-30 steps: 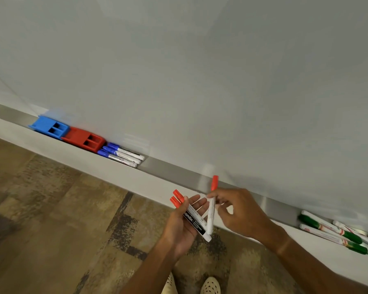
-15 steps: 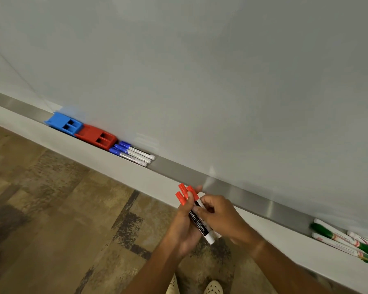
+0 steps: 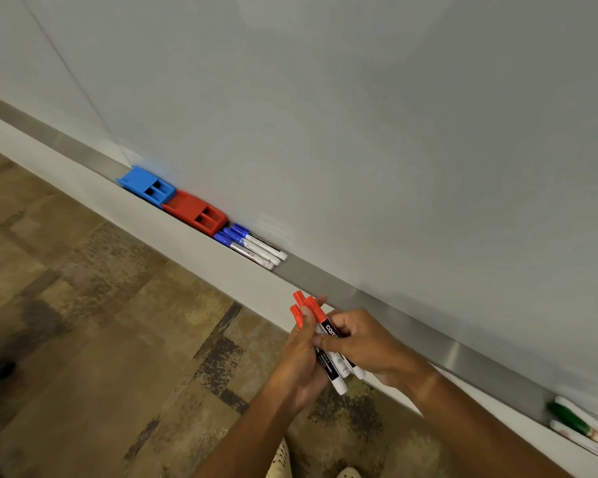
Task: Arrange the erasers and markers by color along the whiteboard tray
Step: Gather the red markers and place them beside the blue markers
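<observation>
Since 1.0 s ago: right hand (image 3: 366, 343) has brought its single red marker into the bundle; all three red markers (image 3: 320, 334) now sit together between both hands. Left hand (image 3: 299, 360) cups the bundle from 9 o'clock, fingers curled around the barrels; right hand closes over it from 3 o'clock, thumb across the black label band. Marker barrels white, smooth, cylindrical; red caps point toward 11 o'clock, just short of the tray.

Whiteboard tray (image 3: 387, 307): brushed metal strip, running from 10 o'clock down to 4 o'clock. On it, at 10 o'clock of the hands: blue eraser (image 3: 145, 184), blocky moulded plastic with two rectangular slots, touching red eraser (image 3: 195, 212) of the same shape; three blue markers (image 3: 251, 246) lie side by side just beside the red eraser. Green markers (image 3: 573, 417) at 4 o'clock, partly cut off by the frame edge.

Floor (image 3: 101, 322): mottled brown tile pattern.
</observation>
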A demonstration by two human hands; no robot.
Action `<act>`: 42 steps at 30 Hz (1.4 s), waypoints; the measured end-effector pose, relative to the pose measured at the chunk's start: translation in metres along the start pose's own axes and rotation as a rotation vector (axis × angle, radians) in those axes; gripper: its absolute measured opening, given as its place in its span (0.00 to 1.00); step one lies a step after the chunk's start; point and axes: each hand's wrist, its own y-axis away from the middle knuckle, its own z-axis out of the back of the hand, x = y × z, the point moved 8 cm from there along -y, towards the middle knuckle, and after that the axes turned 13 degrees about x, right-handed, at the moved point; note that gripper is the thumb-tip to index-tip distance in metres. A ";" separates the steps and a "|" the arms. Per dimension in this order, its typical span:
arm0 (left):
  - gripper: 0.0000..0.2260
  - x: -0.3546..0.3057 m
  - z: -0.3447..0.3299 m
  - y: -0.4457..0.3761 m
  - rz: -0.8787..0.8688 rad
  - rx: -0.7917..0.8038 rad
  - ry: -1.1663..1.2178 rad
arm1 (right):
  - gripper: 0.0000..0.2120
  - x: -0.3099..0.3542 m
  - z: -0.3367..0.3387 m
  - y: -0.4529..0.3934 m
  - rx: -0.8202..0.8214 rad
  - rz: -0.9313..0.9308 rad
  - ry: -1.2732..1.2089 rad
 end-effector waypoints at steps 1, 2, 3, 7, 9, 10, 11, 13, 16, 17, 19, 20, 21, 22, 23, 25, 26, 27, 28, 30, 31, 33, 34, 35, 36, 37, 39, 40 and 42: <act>0.24 -0.005 0.002 0.000 -0.012 -0.014 -0.020 | 0.07 0.001 -0.001 -0.005 0.006 -0.003 -0.018; 0.25 -0.010 0.004 0.000 -0.022 -0.016 -0.051 | 0.07 0.004 -0.001 -0.009 0.008 -0.002 -0.032; 0.26 -0.016 0.006 0.001 -0.039 -0.016 -0.105 | 0.06 0.007 -0.001 -0.015 0.003 0.001 -0.046; 0.32 -0.046 0.025 0.012 -0.169 -0.152 -0.739 | 0.03 0.027 0.028 -0.030 -0.235 0.004 0.137; 0.39 -0.058 0.035 0.019 -0.260 -0.246 -1.098 | 0.06 0.043 0.045 -0.036 -0.374 -0.001 0.415; 0.40 -0.061 0.040 0.020 -0.290 -0.278 -1.234 | 0.07 0.049 0.048 -0.040 -0.405 -0.007 0.521; 0.41 -0.062 0.044 0.020 -0.302 -0.302 -1.350 | 0.07 0.055 0.048 -0.044 -0.421 -0.012 0.616; 0.43 -0.065 0.049 0.017 -0.296 -0.342 -1.564 | 0.06 0.062 0.044 -0.056 -0.439 -0.019 0.795; 0.45 -0.064 0.050 0.011 -0.269 -0.344 -1.751 | 0.05 0.061 0.037 -0.071 -0.420 -0.064 0.938; 0.46 -0.063 0.052 0.010 -0.253 -0.334 -1.770 | 0.06 0.059 0.035 -0.076 -0.409 -0.080 0.967; 0.46 -0.059 0.057 0.007 -0.233 -0.316 -1.786 | 0.06 0.057 0.032 -0.084 -0.401 -0.090 1.003; 0.46 -0.057 0.059 0.005 -0.229 -0.308 -1.785 | 0.06 0.058 0.031 -0.086 -0.400 -0.088 1.006; 0.45 -0.055 0.061 0.004 -0.224 -0.302 -1.778 | 0.07 0.058 0.031 -0.089 -0.396 -0.086 0.999; 0.45 -0.054 0.062 0.003 -0.220 -0.297 -1.769 | 0.08 0.058 0.031 -0.090 -0.388 -0.086 0.989; 0.45 -0.053 0.064 0.002 -0.217 -0.295 -1.757 | 0.08 0.058 0.031 -0.091 -0.380 -0.086 0.983; 0.44 -0.052 0.066 0.001 -0.218 -0.295 -1.737 | 0.07 0.059 0.031 -0.087 -0.397 -0.082 0.990; 0.44 -0.052 0.067 0.001 -0.221 -0.295 -1.733 | 0.07 0.060 0.032 -0.083 -0.423 -0.073 0.997; 0.44 -0.052 0.068 0.001 -0.222 -0.293 -1.728 | 0.06 0.061 0.033 -0.079 -0.458 -0.065 1.004; 0.44 -0.052 0.069 0.001 -0.223 -0.290 -1.723 | 0.05 0.063 0.034 -0.075 -0.495 -0.062 1.016; 0.44 -0.052 0.070 0.001 -0.226 -0.287 -1.718 | 0.05 0.065 0.035 -0.069 -0.557 -0.088 1.070; 0.44 -0.052 0.071 0.001 -0.224 -0.286 -1.715 | 0.06 0.066 0.035 -0.068 -0.574 -0.109 1.106; 0.44 -0.052 0.070 0.001 -0.221 -0.284 -1.714 | 0.07 0.066 0.034 -0.067 -0.585 -0.149 1.161; 0.44 -0.052 0.070 0.001 -0.222 -0.282 -1.715 | 0.07 0.065 0.033 -0.068 -0.578 -0.164 1.176; 0.44 -0.052 0.070 0.001 -0.224 -0.279 -1.715 | 0.07 0.064 0.033 -0.069 -0.569 -0.173 1.182; 0.44 -0.051 0.069 0.001 -0.225 -0.277 -1.714 | 0.07 0.063 0.033 -0.070 -0.559 -0.181 1.183; 0.44 -0.050 0.069 0.001 -0.224 -0.274 -1.714 | 0.06 0.062 0.032 -0.071 -0.547 -0.187 1.186; 0.45 -0.049 0.070 0.001 -0.221 -0.270 -1.716 | 0.07 0.059 0.030 -0.075 -0.513 -0.193 1.200; 0.45 -0.048 0.069 0.002 -0.222 -0.269 -1.715 | 0.08 0.058 0.029 -0.077 -0.501 -0.189 1.201; 0.46 -0.047 0.069 0.002 -0.226 -0.270 -1.709 | 0.10 0.058 0.029 -0.076 -0.492 -0.165 1.180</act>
